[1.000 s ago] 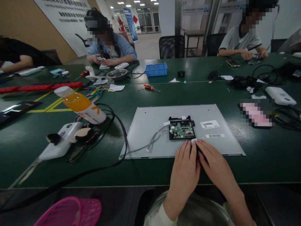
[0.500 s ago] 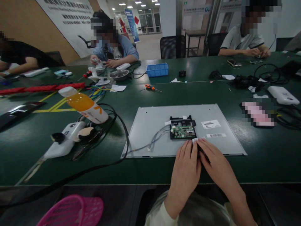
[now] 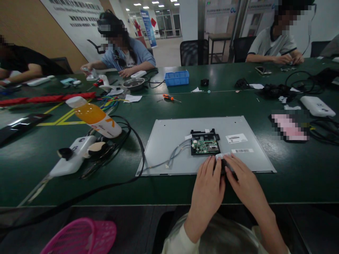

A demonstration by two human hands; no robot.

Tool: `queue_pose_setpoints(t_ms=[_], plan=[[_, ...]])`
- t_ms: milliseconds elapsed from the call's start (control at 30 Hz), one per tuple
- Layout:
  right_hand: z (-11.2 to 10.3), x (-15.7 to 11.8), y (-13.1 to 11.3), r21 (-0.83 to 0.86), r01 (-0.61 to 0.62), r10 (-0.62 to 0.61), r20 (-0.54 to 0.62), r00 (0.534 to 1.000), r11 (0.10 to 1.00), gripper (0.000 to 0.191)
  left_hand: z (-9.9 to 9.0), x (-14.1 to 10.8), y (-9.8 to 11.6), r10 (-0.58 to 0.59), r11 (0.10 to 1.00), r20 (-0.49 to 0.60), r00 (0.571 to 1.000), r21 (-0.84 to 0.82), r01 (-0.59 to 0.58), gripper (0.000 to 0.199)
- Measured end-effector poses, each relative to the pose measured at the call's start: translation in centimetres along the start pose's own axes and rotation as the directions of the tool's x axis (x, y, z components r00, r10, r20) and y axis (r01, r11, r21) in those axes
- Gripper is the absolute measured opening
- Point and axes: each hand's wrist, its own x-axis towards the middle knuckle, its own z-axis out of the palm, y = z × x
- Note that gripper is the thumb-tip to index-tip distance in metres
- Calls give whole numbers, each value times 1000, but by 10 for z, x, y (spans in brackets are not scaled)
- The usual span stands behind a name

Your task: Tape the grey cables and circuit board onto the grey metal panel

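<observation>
A flat grey display panel point(image 3: 180, 128) lies back side up on the table. A green circuit board point(image 3: 202, 147) in a black frame sits on its middle, with thin grey wires point(image 3: 176, 153) running left across the panel. At the panel's front edge, my left hand point(image 3: 208, 188) and my right hand point(image 3: 246, 183) meet just below the board. Between their fingers is a small black part point(image 3: 222, 165) with a white strip point(image 3: 220, 156) on top, mostly covered. My left fingers lie close together, closed at its left end. My right thumb and fingers grip its right side.
Left of the panel are an orange juice bottle point(image 3: 96, 118), a white power bank point(image 3: 75, 157) and a black cable point(image 3: 141, 141). A screwdriver point(image 3: 171, 98) and blue basket point(image 3: 177, 78) stand beyond. A pink phone point(image 3: 288, 127) lies right. Several people sit around the table.
My right fingers have spread and shifted slightly right, showing more of the white strip. My left hand stays nearly in place. The person across has moved a hand left with a pale object.
</observation>
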Motion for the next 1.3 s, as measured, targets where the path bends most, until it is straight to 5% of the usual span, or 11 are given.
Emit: queue_pose_setpoints(t_ms=[567,867,1067,1300], plan=[[-11,15,8,2,-38,38,-82,996,999,39,0,0,-1,1,1000,-20,1000,-14,-2,52],[-39,19,48,-175,-189,118,-351,929,966,34,-4,0,0,1,1000,-20,1000,14,0,51],[-36,10,70,-270,-234,167,-249,954,934,36,-2,-1,0,-4,1000,-22,1000,17,4,50],[-45,42,46,-322,-126,66,-191,979,938,37,-1,-2,-2,1,1000,-23,1000,7,-1,51]])
